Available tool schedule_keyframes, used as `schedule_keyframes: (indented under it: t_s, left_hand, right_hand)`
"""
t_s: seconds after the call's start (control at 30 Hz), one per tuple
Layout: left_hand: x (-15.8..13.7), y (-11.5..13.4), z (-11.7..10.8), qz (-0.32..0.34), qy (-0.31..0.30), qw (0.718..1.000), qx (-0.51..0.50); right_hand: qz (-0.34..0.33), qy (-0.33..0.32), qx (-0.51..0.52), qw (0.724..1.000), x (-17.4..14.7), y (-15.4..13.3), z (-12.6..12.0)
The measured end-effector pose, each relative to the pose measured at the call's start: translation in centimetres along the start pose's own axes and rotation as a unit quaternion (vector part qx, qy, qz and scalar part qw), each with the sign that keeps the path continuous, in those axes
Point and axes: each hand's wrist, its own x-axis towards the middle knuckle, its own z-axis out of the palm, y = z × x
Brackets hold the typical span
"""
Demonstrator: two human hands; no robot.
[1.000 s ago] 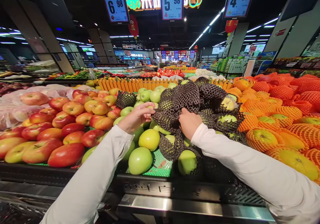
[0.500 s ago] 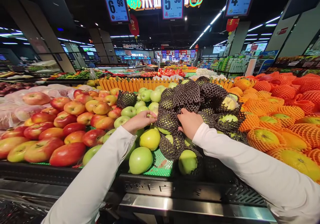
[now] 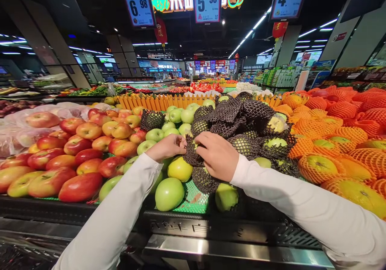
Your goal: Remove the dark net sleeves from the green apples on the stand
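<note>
A green apple in a black foam net (image 3: 190,152) sits between my two hands at the front of the pile. My left hand (image 3: 169,147) is closed in a pinch at the left edge of its net. From the right, my right hand (image 3: 219,156) curls its fingers over the same netted apple, partly hiding it. Just below are another netted green apple (image 3: 205,180) and a bare yellow-green apple (image 3: 180,168). A bare green apple (image 3: 169,194) rests at the front, on the green mat (image 3: 193,199).
Red apples (image 3: 81,181) are heaped on the left. More black-netted green apples (image 3: 253,115) are piled behind my right hand. Oranges in foam nets (image 3: 325,165) lie on the right. A black crate edge (image 3: 181,223) and metal rail (image 3: 235,248) run along the front. Price signs (image 3: 207,3) hang above.
My right hand has moved left and slightly down, from the netted pile onto the netted apple beside my left hand. My left hand stays nearly in place, its fingers more tightly closed.
</note>
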Motion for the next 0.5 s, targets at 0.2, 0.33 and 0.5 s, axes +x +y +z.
schedule_keyframes:
  t_s: [0.2, 0.33, 0.5]
  left_hand:
    - [0.16, 0.07, -0.02, 0.0, -0.007, 1.0, 0.02]
    - [0.17, 0.04, 0.06, 0.008, -0.003, 1.0, 0.018]
    - [0.0, 0.47, 0.19, -0.011, 0.019, 0.999, 0.042]
  right_hand:
    - [0.046, -0.066, 0.03, 0.996, 0.13, -0.4, -0.68]
    - [0.199, -0.096, -0.002, 0.975, 0.21, -0.33, -1.05]
    - [0.287, -0.104, 0.008, 0.952, 0.26, 0.13, -0.32]
